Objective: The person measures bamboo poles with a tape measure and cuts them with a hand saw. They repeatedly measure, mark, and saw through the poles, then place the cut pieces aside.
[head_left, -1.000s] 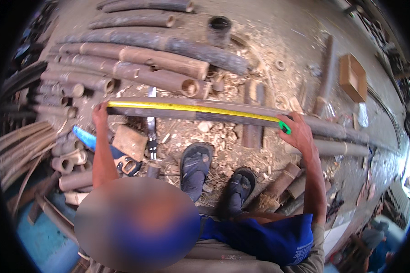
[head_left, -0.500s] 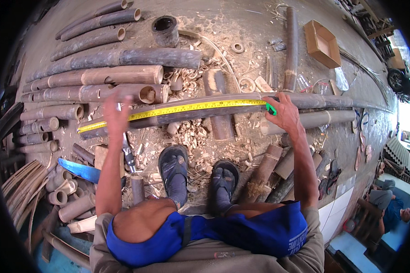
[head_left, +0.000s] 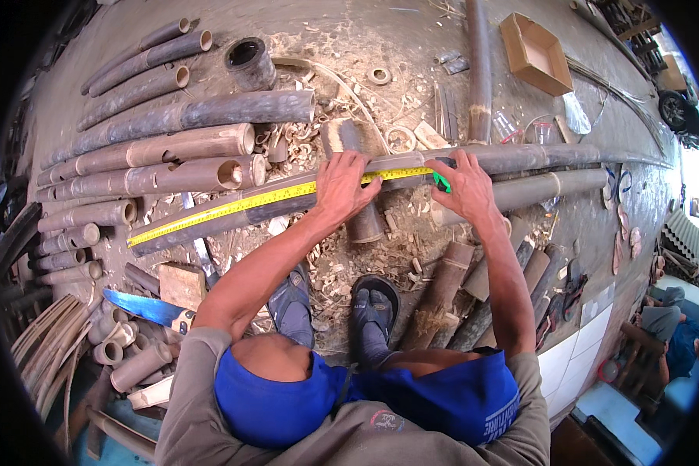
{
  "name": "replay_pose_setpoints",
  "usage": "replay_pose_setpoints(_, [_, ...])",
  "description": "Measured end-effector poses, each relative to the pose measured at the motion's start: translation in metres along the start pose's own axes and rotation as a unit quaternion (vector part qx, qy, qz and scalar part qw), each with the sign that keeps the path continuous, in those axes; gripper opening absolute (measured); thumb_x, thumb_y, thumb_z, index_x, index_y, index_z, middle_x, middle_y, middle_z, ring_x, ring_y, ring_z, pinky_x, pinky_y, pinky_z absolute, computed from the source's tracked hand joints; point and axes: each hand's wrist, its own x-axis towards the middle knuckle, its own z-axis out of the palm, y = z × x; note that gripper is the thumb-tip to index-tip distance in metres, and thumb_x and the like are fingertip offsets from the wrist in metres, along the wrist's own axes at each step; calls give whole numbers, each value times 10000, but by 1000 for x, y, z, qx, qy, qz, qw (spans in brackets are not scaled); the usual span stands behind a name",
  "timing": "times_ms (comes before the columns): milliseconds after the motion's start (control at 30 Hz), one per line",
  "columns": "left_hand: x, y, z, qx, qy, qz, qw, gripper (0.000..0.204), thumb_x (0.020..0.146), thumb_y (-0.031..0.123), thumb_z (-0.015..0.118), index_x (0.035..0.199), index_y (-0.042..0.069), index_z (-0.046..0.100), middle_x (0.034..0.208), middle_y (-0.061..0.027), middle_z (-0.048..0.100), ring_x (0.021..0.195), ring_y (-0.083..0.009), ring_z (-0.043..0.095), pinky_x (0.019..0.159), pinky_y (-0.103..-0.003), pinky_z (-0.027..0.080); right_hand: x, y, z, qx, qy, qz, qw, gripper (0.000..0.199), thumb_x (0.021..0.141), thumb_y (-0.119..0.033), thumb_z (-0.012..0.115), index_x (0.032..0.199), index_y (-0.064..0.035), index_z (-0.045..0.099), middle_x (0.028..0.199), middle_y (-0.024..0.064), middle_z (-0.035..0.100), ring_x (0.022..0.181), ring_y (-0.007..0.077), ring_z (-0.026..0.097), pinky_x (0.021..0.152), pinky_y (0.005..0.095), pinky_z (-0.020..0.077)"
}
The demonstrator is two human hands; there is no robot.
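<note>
A long dark bamboo pole [head_left: 530, 157] lies across the ground in front of me. The yellow blade [head_left: 248, 203] of a tape measure runs along it, from the pole's left end to the green and black case [head_left: 443, 183]. My right hand [head_left: 467, 189] is closed around this case and rests at the pole. About mid-length, my left hand [head_left: 342, 189] grips over the pole and the blade, with fingers on the far side and the thumb beside the blade. Under the pole lies a short, thick bamboo piece [head_left: 365, 224] as a crosswise support.
Several cut bamboo lengths [head_left: 179, 147] lie at the left. A blue-bladed saw [head_left: 144, 304] and a wooden block [head_left: 182, 286] are near my left knee. Shavings cover the ground around my sandals [head_left: 374, 311]. A cardboard box [head_left: 536, 54] stands far right; another person [head_left: 679, 346] sits at the right.
My left hand has moved right from near the pole's left end to its middle and now grips there. My right hand stays on the tape measure case.
</note>
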Motion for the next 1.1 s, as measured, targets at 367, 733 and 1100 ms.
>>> replay_pose_setpoints(367, [5,-1,9,21,19,11,1000,479,860,408,763,1217,102,672,1185,-108,670,1162,-323,602,1013,-479,424,-5,6,10,1,25,-15,1000,527,770,-301,808,1288,-279,716,1155,137,581,1081,357,599,909,470,565])
replay_pose_setpoints(733, [2,12,14,153,71,54,984,849,833,386,827,1562,198,435,1698,-214,203,1574,-490,128,1245,-701,83,33,-7,-5,46,-69,46,995,501,785,-399,762,1276,-304,737,1167,201,646,1136,424,636,915,526,579])
replay_pose_setpoints(1100, [3,22,-8,35,70,-2,997,800,776,283,773,1507,123,490,1447,-230,502,1432,-417,427,1214,-601,283,96,-29,9,83,-85,4,993,524,823,-429,771,1306,-235,720,1100,234,706,1065,425,681,910,532,549])
